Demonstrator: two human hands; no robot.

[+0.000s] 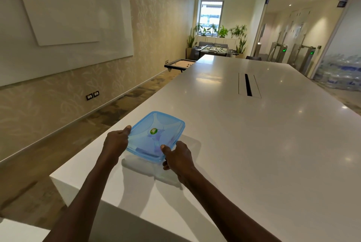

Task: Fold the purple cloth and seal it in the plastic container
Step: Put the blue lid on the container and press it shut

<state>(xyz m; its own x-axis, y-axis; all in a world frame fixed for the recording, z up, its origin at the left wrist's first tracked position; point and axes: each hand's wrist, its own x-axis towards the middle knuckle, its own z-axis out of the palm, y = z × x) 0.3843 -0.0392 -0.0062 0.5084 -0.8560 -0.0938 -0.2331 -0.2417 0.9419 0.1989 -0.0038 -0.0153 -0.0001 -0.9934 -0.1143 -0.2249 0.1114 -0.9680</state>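
Blue lid [156, 136] gripped by left hand [115, 142] and right hand [178, 156].

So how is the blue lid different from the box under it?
The blue lid is tinted blue with a green sticker; the clear box below looks colourless. The lid is tilted in the left hand and right hand; the box rests on the white table. Both are see-through plastic.

Translucent plastic lid [156, 134], glossy table [254, 124]
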